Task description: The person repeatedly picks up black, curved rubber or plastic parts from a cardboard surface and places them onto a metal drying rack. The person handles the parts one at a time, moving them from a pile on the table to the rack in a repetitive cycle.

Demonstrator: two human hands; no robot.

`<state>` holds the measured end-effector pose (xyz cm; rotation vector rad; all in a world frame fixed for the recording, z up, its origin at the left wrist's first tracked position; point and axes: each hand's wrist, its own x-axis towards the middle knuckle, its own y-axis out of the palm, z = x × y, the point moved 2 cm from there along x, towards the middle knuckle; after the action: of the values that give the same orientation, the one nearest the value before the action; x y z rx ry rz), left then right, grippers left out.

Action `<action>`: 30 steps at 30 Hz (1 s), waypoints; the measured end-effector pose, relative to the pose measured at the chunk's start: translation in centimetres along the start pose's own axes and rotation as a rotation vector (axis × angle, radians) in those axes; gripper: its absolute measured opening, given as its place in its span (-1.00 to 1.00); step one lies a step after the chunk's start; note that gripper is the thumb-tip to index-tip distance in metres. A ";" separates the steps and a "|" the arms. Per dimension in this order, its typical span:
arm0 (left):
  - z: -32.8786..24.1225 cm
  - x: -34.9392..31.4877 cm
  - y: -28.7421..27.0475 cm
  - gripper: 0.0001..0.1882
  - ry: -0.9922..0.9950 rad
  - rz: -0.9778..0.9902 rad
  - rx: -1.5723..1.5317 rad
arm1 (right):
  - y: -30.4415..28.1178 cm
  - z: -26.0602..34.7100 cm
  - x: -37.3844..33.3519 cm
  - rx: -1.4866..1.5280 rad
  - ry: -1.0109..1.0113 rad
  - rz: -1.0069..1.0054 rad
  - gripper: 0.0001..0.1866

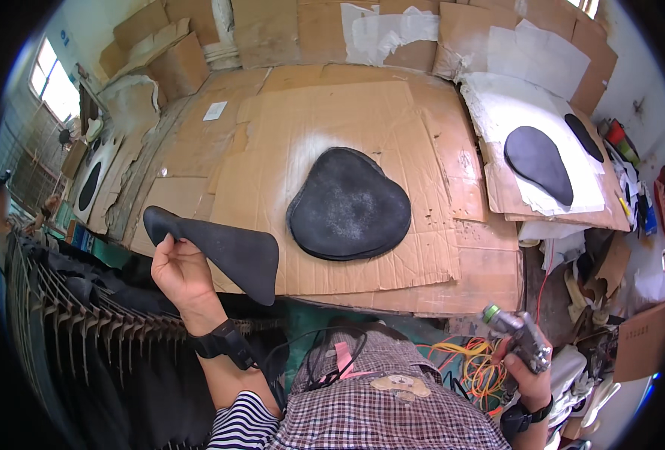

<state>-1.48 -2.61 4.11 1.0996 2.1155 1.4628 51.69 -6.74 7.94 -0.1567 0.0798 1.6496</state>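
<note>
A thin black pad (236, 251) with rounded corners hangs from my left hand (182, 277), pinched at its left end between thumb and fingers. It slants down to the right over the table's near edge. On the cardboard-covered table, a stack of black pads (349, 206) of rounded triangular shape lies in front of me, with whitish specks across its top. My right hand (529, 379) is wrapped round a metal spray gun (524, 339) at the lower right, off the table. The gun's nozzle end points up and left, apart from the pads.
At the right, a paper-covered cardboard board (497, 120) carries another black pad (537, 163) and a smaller dark piece (584, 137). Orange and yellow hoses (479, 367) coil beside my apron. Dark material hangs along a rack (92, 322) at the left. Cardboard sheets (392, 34) line the back.
</note>
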 end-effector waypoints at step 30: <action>-11.5 -3.9 31.6 -0.80 1.237 0.162 1.445 | 5.3 -8.5 16.1 -0.251 0.166 0.675 -0.66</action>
<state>6.17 -7.52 36.72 0.5773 4.3062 0.2886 45.57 7.39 -3.08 -0.5007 0.0539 2.3162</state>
